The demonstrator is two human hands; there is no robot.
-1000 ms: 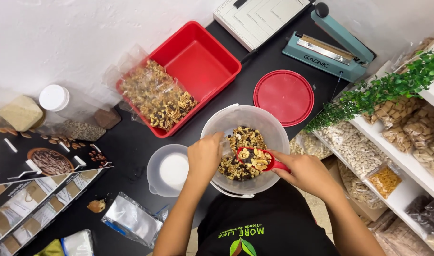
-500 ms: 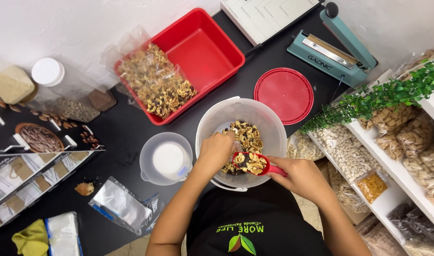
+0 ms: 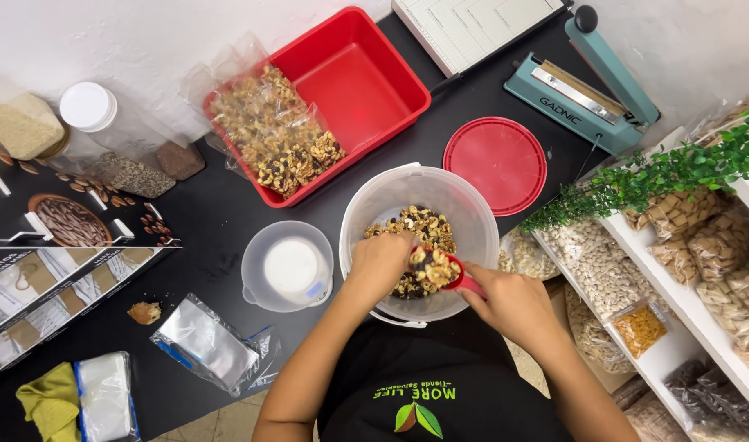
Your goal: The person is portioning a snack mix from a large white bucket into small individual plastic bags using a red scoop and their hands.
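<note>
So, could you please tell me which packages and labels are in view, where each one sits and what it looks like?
Clear bags of nut mix: in the red tub, lumpy, brown.
Silver foil pouch: flat on the black table, front left.
Printed display card: far left, black, nut pictures.
White-capped jar: left, clear, lying down.
Bagged snacks: right shelves, clear, beige.
Shirt logo: black apron, green and orange leaf.

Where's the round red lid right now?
In the head view, the round red lid lies flat on the black table, right of the red tub, just beyond the clear bucket.
</note>
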